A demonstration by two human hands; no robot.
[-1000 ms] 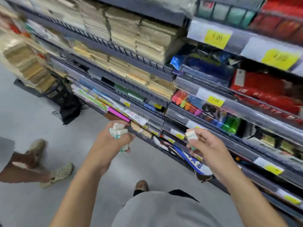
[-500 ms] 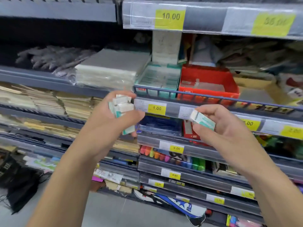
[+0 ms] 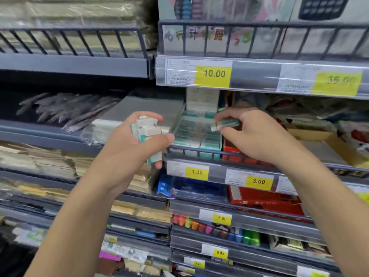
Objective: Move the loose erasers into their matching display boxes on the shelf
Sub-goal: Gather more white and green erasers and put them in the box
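My left hand (image 3: 131, 144) grips a bunch of several white erasers with teal sleeves (image 3: 146, 129), held up in front of the shelf. My right hand (image 3: 255, 134) pinches one teal-sleeved eraser (image 3: 224, 123) between thumb and fingers, right above the teal display box (image 3: 196, 132) that holds rows of the same erasers. A red display box (image 3: 235, 152) stands beside the teal one, mostly hidden behind my right hand.
A wire rail (image 3: 199, 150) runs along the shelf front above price tags 1.00 (image 3: 196, 172) and 3.00 (image 3: 258, 181). A wrapped grey stack (image 3: 139, 110) sits left of the teal box. Lower shelves hold highlighters (image 3: 215, 228) and envelopes (image 3: 40, 160).
My view rose from the floor and lower shelves to the eraser shelf. My right hand carried its single eraser forward over the teal box. The left hand lifted its bunch alongside.
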